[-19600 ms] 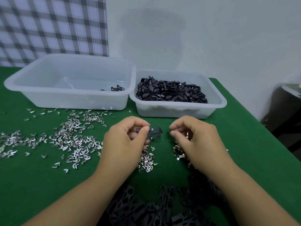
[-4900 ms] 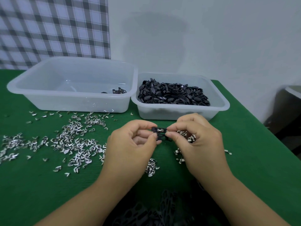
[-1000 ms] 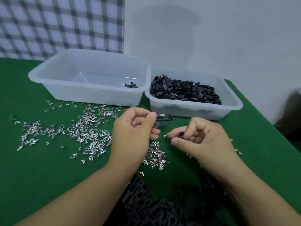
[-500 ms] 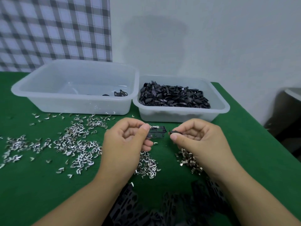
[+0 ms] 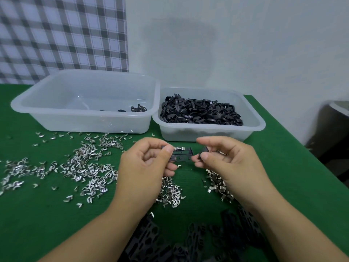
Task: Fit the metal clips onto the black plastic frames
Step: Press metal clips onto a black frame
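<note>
Centrally, above the green table (image 5: pixel 34 220), a black plastic frame (image 5: pixel 182 155) is shown pinched at its left end by the left hand (image 5: pixel 145 167), thumb over curled fingers. The right hand (image 5: pixel 226 163) is closed on a small dark piece (image 5: pixel 204 151) held just beside the frame's right end; whether it touches the frame cannot be told. The frame is seen as a thin, flat, slotted strip, with one bright metal clip (image 5: pixel 179 148) already seated on its upper edge.

The frame is judged light and fairly stiff, though thin enough to flex or snap if squeezed mid-span; it is best gripped at an end, clear of the slots. The loose clips (image 5: pixel 85 167) scattered left of the frame, and the heaps below it, are judged springy, slippery and sharp-edged, best taken by the flat sides.

Beyond the frame, the right tub (image 5: pixel 253 127) is filled with black parts (image 5: pixel 200 112); the left tub (image 5: pixel 85 121) holds only a few pieces (image 5: pixel 137 108). More frames (image 5: pixel 151 239) are piled at the near table edge.
</note>
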Available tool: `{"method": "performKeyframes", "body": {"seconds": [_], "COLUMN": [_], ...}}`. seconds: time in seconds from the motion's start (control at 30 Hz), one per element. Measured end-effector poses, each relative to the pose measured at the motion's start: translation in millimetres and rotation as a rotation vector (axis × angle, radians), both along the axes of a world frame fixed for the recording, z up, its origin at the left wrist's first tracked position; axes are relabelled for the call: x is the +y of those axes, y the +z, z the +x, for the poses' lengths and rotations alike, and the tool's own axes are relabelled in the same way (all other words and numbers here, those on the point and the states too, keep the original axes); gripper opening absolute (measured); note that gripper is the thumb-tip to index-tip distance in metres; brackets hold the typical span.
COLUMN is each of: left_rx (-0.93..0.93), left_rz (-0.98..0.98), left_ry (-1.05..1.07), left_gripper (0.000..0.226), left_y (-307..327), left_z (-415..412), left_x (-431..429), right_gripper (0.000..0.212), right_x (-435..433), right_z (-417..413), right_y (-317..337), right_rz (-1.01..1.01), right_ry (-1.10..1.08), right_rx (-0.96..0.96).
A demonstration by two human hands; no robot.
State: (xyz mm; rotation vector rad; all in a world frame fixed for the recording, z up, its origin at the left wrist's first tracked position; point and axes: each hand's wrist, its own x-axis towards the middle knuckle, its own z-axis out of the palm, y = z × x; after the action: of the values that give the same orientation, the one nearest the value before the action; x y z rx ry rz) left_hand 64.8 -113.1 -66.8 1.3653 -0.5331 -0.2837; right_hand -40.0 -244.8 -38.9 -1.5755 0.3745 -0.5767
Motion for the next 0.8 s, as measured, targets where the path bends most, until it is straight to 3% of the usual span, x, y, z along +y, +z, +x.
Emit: {"method": "performKeyframes", "body": {"seconds": [0.5, 0.8], "left_rx": [-0.013, -0.034], "left_rz": [0.021, 0.022], "left_ry": [-0.013, -0.021], "left_gripper": [0.011, 0.019], "left_y": [1.8, 0.5], "left_z": [-2.0, -1.9], "left_x": [-0.5, -0.3], "right_gripper": [0.028, 0.017], "right_x": [0.0, 4.4], "right_z": [0.1, 1.7], "right_y": [-3.0, -2.5], "right_rz": [0.099, 0.091], "right_ry": [0.102, 0.039], "right_rx": [0.008, 0.014]}}
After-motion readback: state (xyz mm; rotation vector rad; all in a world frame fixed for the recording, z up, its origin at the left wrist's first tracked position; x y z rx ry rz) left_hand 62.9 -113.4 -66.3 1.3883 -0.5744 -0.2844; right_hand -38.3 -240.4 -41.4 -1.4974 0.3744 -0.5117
